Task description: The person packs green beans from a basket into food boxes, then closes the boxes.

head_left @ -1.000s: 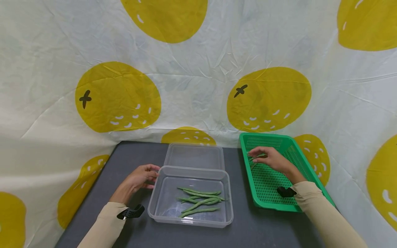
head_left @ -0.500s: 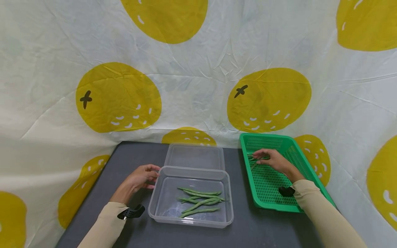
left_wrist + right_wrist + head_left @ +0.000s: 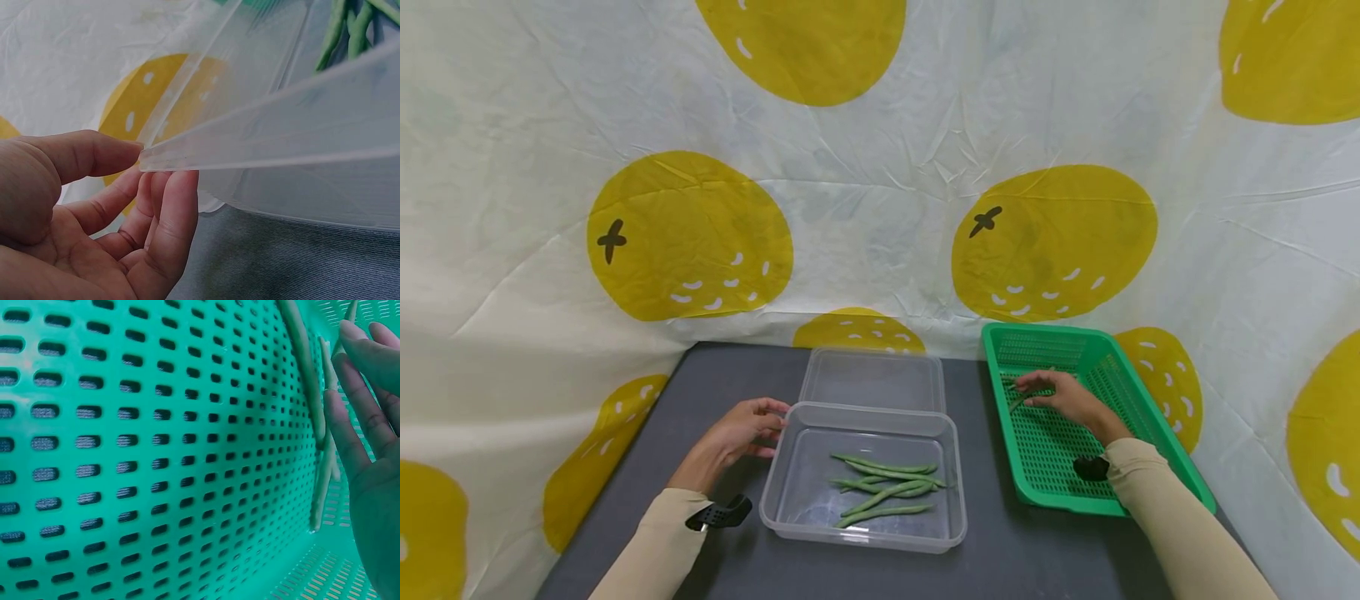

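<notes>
A clear plastic container [image 3: 801,483] on the table holds several green beans [image 3: 880,498]. My left hand [image 3: 735,440] is at its far left corner; in the left wrist view the thumb [image 3: 103,152] lies on top of the rim and the fingers below, pinching it. Inside the green basket [image 3: 1048,482], my right hand [image 3: 1067,397] pinches a thin green bean [image 3: 352,310] between thumb and fingertips. Other beans [image 3: 305,369] lie on the basket's floor beside the fingers. The hand hides part of them in the head view.
Behind the container lies a clear lid [image 3: 880,382], flat on the dark table [image 3: 730,375]. The basket stands at the table's right side, its walls rising around my right hand. A white curtain [image 3: 872,225] with yellow fruit prints hangs behind the table.
My right hand has moved slightly right and nearer within the basket, and a bean end now shows behind it. The left hand and the container have stayed in place.
</notes>
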`<action>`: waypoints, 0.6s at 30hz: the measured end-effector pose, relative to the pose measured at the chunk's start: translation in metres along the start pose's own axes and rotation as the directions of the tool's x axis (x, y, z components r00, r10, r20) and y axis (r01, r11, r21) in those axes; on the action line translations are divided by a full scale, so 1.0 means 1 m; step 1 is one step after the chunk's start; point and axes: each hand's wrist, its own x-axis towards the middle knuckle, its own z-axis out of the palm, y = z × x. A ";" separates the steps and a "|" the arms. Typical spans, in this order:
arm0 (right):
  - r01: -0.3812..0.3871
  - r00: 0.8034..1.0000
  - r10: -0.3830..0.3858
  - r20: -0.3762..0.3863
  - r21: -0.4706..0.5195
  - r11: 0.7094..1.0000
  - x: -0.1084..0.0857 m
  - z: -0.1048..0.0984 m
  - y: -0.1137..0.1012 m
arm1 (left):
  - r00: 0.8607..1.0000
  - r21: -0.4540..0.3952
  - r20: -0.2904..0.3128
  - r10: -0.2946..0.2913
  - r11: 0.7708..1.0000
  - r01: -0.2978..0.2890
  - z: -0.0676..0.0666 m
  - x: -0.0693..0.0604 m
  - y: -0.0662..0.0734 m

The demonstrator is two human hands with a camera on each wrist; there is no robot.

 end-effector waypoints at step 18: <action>-0.043 0.994 0.049 0.094 -0.061 0.997 -0.006 -0.004 -0.006 | 1.000 0.000 -0.012 -0.004 1.000 0.004 0.000 0.001 -0.001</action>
